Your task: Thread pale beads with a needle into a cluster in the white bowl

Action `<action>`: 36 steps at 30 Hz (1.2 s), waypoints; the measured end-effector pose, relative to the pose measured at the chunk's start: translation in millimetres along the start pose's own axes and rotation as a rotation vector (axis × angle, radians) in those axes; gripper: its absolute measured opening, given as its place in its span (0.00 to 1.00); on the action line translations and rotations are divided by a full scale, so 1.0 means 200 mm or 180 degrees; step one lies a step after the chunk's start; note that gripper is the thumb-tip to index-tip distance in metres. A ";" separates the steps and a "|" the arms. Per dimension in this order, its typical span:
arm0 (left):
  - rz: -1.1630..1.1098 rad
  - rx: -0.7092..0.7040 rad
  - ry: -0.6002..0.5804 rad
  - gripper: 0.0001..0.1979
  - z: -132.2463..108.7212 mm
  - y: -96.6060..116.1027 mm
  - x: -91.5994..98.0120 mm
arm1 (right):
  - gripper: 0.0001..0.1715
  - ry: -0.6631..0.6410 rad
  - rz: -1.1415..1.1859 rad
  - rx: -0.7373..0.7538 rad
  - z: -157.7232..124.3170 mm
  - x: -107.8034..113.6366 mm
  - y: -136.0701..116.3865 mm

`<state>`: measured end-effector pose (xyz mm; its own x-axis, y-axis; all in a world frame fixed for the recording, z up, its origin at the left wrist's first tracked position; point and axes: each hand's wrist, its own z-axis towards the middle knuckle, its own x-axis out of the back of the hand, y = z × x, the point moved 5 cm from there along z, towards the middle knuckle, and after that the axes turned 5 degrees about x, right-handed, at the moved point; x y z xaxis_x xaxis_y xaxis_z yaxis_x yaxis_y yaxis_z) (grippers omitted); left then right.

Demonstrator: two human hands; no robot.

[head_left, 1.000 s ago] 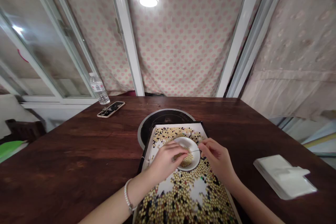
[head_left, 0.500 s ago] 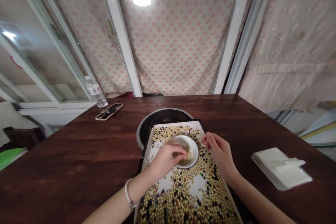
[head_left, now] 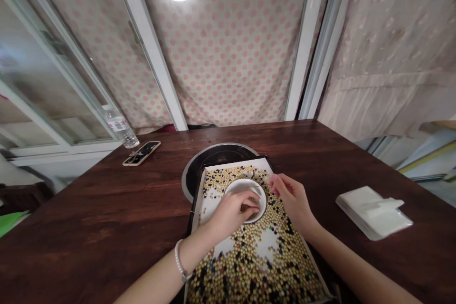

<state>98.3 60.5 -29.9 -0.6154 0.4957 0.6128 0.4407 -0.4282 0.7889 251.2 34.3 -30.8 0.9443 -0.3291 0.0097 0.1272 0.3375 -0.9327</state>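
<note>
My left hand [head_left: 231,211], a beaded bracelet at its wrist, reaches into a white bowl [head_left: 263,206] with fingers curled together around some small round beads [head_left: 253,201]. The hand covers most of the bowl's inside. Just right of the rim, my right hand [head_left: 290,197] pinches a thin needle-like wire [head_left: 258,186] between thumb and fingertips. The wire points left across the bowl's far part. Under the bowl lies a shallow tray [head_left: 235,167] strewn with loose beads [head_left: 249,275], mostly cream and black, a few green or red.
A round black hot plate [head_left: 192,171] is set in the dark wooden table [head_left: 107,228] behind the tray. A water bottle [head_left: 121,126] and a phone [head_left: 142,153] are at the back left. On the right sits a pack of white tissues [head_left: 374,211].
The fingers of my left hand have drawn together over the beads in the bowl. My right hand still pinches the wire. The whole view has shifted slightly.
</note>
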 end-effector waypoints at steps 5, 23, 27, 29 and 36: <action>0.0042 0.0078 -0.0026 0.10 0.01 -0.03 -0.02 | 0.20 -0.0035 -0.0045 0.0012 0.00 0.01 0.03; 0.0593 -0.0524 0.0380 0.17 -0.03 0.07 0.05 | 0.21 -0.0022 -0.0091 0.0014 0.00 0.01 0.01; 0.0856 -0.0561 0.0652 0.16 -0.03 0.06 0.08 | 0.20 -0.0005 -0.0071 0.0042 0.00 0.01 0.00; 0.0958 -0.0465 0.0795 0.15 -0.04 0.05 0.10 | 0.20 0.0031 -0.0057 0.0057 0.00 0.02 0.00; 0.1248 -0.0515 0.1671 0.10 -0.13 0.13 0.20 | 0.20 0.0226 -0.0007 0.0049 0.00 0.03 -0.01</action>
<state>67.2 49.6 14.5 -0.6838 -0.1350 0.7171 0.6180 -0.6297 0.4707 257.1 31.7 -29.7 0.9201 -0.3913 -0.0142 0.1346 0.3500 -0.9270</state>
